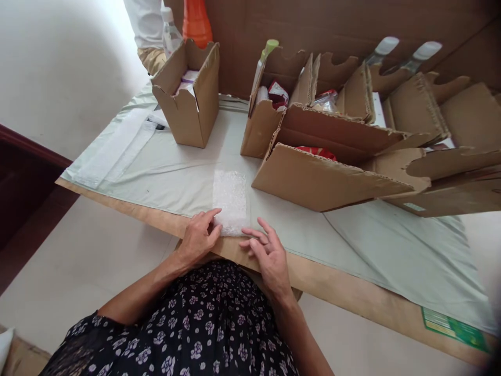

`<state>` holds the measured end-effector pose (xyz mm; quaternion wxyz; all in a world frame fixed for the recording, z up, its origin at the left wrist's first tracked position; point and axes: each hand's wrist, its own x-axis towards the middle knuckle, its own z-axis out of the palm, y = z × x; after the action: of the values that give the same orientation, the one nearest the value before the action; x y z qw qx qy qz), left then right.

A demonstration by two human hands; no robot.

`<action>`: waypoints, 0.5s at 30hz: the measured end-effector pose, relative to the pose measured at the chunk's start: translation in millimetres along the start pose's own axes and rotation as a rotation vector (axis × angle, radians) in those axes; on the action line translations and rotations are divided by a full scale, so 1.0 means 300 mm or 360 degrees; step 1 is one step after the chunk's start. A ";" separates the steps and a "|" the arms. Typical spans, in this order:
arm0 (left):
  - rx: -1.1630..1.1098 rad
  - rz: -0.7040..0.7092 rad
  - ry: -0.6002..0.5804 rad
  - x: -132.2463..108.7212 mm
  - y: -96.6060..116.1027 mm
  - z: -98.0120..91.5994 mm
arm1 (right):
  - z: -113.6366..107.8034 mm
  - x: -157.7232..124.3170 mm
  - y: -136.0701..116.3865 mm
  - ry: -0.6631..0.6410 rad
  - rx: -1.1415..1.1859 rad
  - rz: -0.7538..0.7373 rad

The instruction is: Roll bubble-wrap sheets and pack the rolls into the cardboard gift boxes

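Note:
A small sheet of clear bubble wrap lies flat on the pale green plastic cover of a cardboard work surface. My left hand rests at the sheet's near left corner, fingers spread and touching its edge. My right hand lies just off the near right corner, fingers stretched out flat, holding nothing.
A small open carton stands at the back left. Several open cardboard boxes with packets and bottles fill the back right. An orange bottle and a person's pale clothing show behind. The table's cardboard edge runs diagonally.

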<state>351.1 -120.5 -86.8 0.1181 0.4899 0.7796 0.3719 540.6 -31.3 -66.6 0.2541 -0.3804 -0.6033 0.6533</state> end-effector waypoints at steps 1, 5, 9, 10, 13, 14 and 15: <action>0.0072 0.0032 -0.0008 0.007 -0.003 0.002 | -0.006 -0.003 0.001 0.0035 -0.0247 -0.0170; 0.0258 0.0108 -0.0033 0.013 -0.003 0.000 | -0.006 0.031 0.006 -0.0228 -0.1262 -0.0797; 0.0312 0.0249 0.0077 -0.010 0.005 -0.026 | 0.012 0.095 0.017 -0.0401 -0.1572 -0.0913; 0.0300 0.0317 0.0087 -0.019 0.007 -0.037 | 0.015 0.105 0.018 -0.0373 -0.1569 -0.0923; 0.0220 0.0540 0.0007 -0.044 0.011 -0.061 | 0.018 0.120 0.011 -0.0337 -0.1484 -0.0944; 0.0180 0.0570 -0.0024 -0.048 0.010 -0.064 | 0.018 0.123 0.006 -0.0343 -0.1448 -0.0941; 0.0140 0.0565 -0.0039 -0.047 0.009 -0.063 | 0.018 0.126 0.001 -0.0344 -0.1414 -0.0934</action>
<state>349.6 -140.6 -74.4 0.0387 0.6290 0.6949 0.3464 514.3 -4.8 -74.1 0.1770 -0.1973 -0.9249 0.2725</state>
